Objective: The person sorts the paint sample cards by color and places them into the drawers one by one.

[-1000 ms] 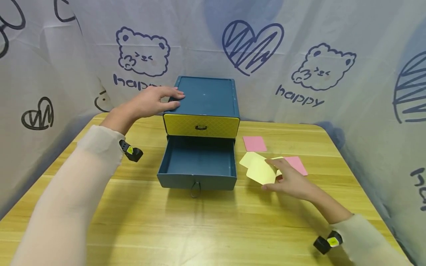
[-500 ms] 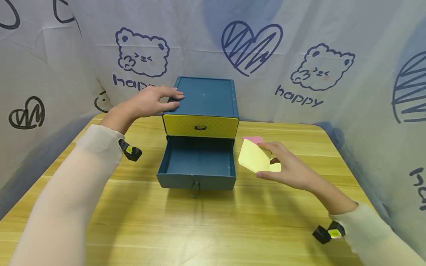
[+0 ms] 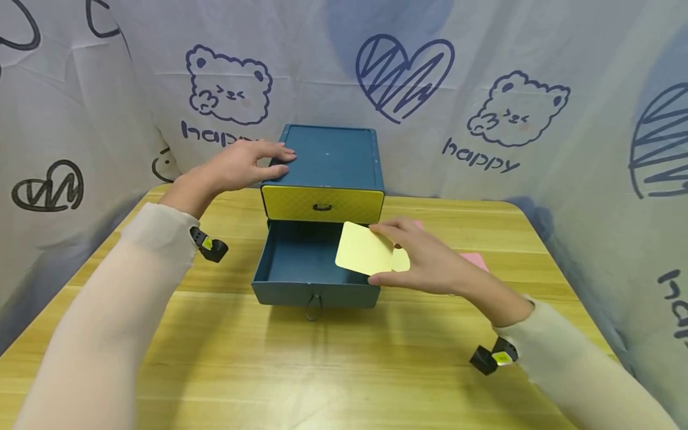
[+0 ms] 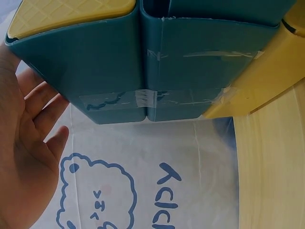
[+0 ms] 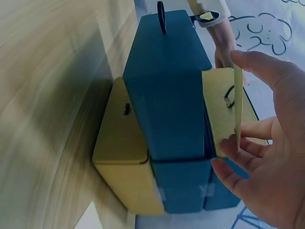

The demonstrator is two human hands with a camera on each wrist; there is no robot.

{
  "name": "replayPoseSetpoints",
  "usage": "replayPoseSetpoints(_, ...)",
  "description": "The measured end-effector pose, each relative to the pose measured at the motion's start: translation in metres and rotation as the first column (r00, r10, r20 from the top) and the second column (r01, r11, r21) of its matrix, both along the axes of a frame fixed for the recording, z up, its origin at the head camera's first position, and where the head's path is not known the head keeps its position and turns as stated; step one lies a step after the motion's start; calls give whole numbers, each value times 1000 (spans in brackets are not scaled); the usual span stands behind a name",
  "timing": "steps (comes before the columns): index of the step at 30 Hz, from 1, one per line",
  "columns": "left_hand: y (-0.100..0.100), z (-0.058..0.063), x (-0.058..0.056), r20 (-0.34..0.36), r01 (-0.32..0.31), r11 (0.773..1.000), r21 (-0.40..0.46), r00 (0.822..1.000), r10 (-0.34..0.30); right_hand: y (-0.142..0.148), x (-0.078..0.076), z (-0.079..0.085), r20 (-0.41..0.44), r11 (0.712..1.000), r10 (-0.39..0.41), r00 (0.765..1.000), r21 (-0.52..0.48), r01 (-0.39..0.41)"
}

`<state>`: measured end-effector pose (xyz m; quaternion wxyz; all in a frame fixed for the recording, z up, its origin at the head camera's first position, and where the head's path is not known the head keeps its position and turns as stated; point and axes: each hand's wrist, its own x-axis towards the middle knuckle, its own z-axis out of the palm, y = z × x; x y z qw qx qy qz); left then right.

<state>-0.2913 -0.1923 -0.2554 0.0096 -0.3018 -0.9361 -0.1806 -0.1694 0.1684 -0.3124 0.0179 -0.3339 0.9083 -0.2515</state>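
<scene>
A blue drawer box (image 3: 330, 158) stands on the table, its middle drawer (image 3: 301, 257) pulled out, with a bare blue floor and a loop pull in front. My left hand (image 3: 239, 164) rests on the box's top left edge, fingers relaxed; in the left wrist view the same hand (image 4: 31, 138) lies along the box's side. My right hand (image 3: 424, 257) pinches yellow paper cards (image 3: 364, 248) with rounded corners between thumb and fingers, over the drawer's right side. The right wrist view shows the cards (image 5: 238, 105) edge-on, held by the right hand (image 5: 271, 129).
A yellow quilted drawer front (image 3: 322, 204) is closed above the open drawer. Another yellow drawer (image 5: 121, 129) sits low in the box. A pink card (image 3: 475, 261) lies on the table (image 3: 322, 370) beyond my right wrist. A patterned cloth (image 3: 317, 77) hangs behind.
My right hand has lifted the yellow cards off the table and carried them left, from beside the pink cards to over the open drawer. The left hand stays on the box.
</scene>
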Motion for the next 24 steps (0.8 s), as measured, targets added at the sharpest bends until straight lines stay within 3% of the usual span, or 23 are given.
replayPoseSetpoints(14,0,0,-2,4,-7,1000,3,1000,7,-42,-14,-4,-76,987,54,996,153,-42)
replayPoseSetpoints(24,-1,0,-3,-12,-8,1000,-4,1000,8,-62,-21,-9,-64,983,76,995,171,-64)
